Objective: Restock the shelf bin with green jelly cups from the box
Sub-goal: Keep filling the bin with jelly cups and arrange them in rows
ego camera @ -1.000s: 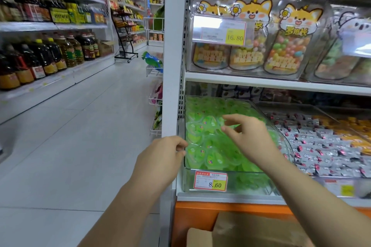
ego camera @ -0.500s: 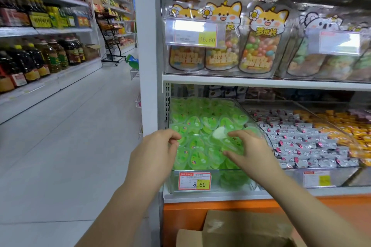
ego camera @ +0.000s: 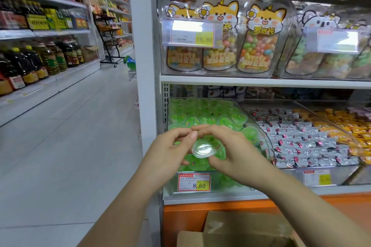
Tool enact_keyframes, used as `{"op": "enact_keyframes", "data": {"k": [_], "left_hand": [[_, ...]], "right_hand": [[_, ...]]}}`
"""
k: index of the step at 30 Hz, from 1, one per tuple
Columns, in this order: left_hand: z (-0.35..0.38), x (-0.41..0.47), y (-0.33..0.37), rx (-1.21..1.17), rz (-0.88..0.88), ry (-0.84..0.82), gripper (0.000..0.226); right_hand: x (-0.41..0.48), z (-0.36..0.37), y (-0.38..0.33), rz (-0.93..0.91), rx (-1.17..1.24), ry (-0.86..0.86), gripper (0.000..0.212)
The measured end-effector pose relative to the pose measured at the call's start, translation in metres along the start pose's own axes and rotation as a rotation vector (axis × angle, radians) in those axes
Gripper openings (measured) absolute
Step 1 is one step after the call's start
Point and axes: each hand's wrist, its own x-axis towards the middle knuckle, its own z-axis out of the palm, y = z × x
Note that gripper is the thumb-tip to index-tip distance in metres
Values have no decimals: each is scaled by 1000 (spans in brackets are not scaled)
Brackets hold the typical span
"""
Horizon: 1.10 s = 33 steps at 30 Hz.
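A small green jelly cup (ego camera: 203,149), its clear plastic base turned toward the camera, is held up in front of a shelf in a shop aisle. It is pinched between the left hand (ego camera: 168,151) and the right hand (ego camera: 237,156). The fingers of both are curled round its rim, the fingertips meet just above it, and the right thumb is tucked under its lower edge. The cup is held just in front of the clear plastic shelf bin (ego camera: 265,142), which is heaped with a pile of matching green cups (ego camera: 202,114). A red-and-yellow price tag (ego camera: 194,182) marked 8.60 is fixed to the bin's front wall. Below the shelf, at the bottom edge of the view, an open brown cardboard box (ego camera: 241,230) is seen; its contents are hidden. To the right of the bin, silver-wrapped sweets (ego camera: 301,140) and orange-wrapped sweets (ego camera: 349,124) are laid out in neighbouring clear bins. On the shelf above, fox-printed pouches of coloured sweets (ego camera: 259,42) are stood upright. Across the aisle, bottles of cooking oil (ego camera: 40,60) are lined along the shelves.
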Motion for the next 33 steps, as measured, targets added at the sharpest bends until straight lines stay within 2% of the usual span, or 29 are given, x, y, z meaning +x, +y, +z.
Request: {"op": "enact_keyframes", "data": {"k": [4,6,9,11,14,18,22,28,33], "left_hand": [[-4,5,-1,-76,-62,-30,17],[-1,7,-3,-120,-93,-10,16],[7,12,-8,-340,-155,104,14],[12,16,-11,-431,-179,197,14],[22,17,-12,-488,-190,233,15],[26,23,-18,-349,-209,246,24],[24,29,-19,-112,-170,207,34],[23,32,-30,159,-75,116,32],[24,33,-36,209,-58,95,41]], "right_hand": [[3,0,1,-25,-8,-7,48],[4,3,6,-48,-39,28,41],[2,8,15,-40,-179,258,33],[0,11,15,6,-176,376,30],[-2,24,10,54,-104,294,39],[7,29,11,146,-48,262,31],[16,25,20,119,-76,234,18],[28,21,37,78,-277,77,16],[33,27,44,38,-511,65,20]]}}
